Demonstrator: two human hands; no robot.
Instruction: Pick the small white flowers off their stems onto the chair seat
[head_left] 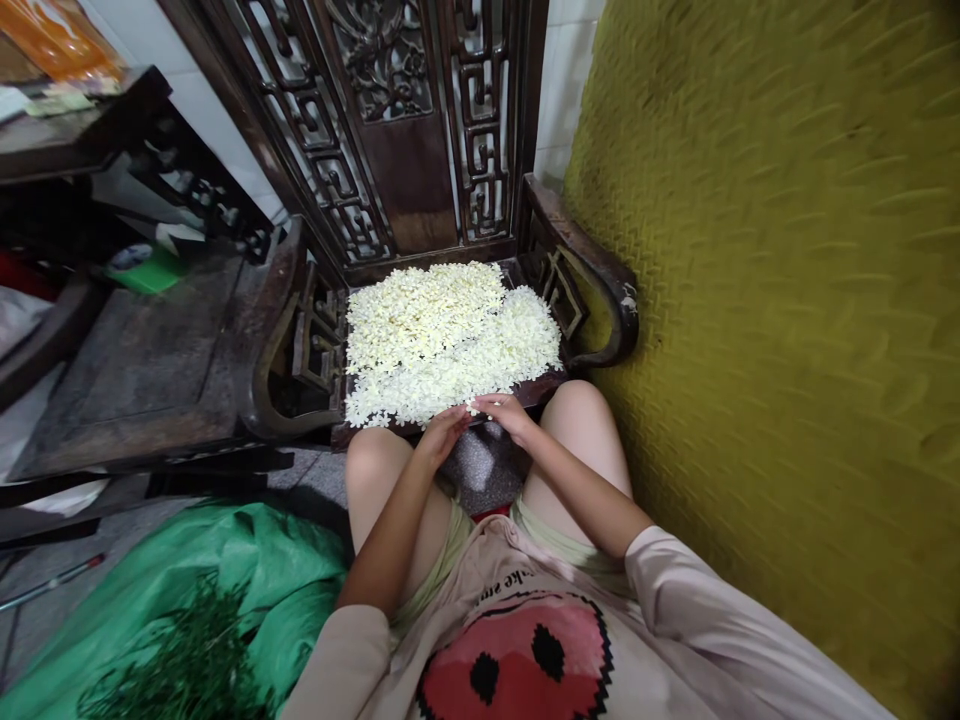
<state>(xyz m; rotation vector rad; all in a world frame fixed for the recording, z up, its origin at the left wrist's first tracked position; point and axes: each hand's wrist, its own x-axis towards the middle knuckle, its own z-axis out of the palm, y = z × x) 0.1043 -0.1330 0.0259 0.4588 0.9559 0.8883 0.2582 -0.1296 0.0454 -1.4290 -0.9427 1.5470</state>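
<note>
Small white flowers [450, 345] lie in a thick layer over the seat of a dark carved wooden chair [416, 165]. At the front edge of that seat my two hands meet, just short of the heap. My right hand [507, 412] has its fingers closed, with a small white flower [472, 407] at the fingertips. Close against it, my left hand [445, 434] has its fingers curled together. Whatever the left fingers hold is too small to make out.
A second dark wooden chair [142, 360] stands at left, with a green box [148, 268] on it. Green leafy stems [184, 655] lie on a green sack [247, 545] at lower left. A yellow textured sheet [772, 300] rises along the right side.
</note>
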